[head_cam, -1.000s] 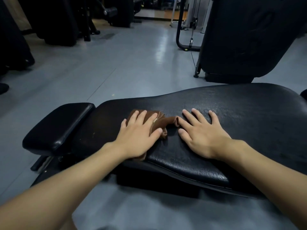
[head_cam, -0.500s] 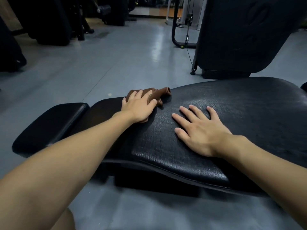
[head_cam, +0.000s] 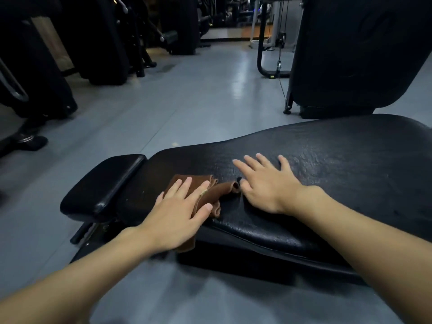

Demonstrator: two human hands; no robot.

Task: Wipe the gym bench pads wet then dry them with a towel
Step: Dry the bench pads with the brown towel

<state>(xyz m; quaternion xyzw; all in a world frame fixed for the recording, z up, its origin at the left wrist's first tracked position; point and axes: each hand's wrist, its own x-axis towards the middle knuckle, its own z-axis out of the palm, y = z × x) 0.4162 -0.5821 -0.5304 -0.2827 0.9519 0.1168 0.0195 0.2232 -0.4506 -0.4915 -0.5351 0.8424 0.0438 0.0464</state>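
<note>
The brown towel (head_cam: 205,195) lies crumpled near the left end of the large black bench (head_cam: 339,174) pad, at its near edge, one corner hanging over. The left hand (head_cam: 177,213) presses it flat, fingers straight and spread. The right hand (head_cam: 266,183) rests palm-down on the pad just right of the towel, fingers spread wide. A smaller pad (head_cam: 102,185) sits left, over grey floor (head_cam: 187,101).

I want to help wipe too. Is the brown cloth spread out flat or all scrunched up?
Scrunched up. The brown cloth lies in bunched folds on the bench pad, under the flat left hand.
</note>
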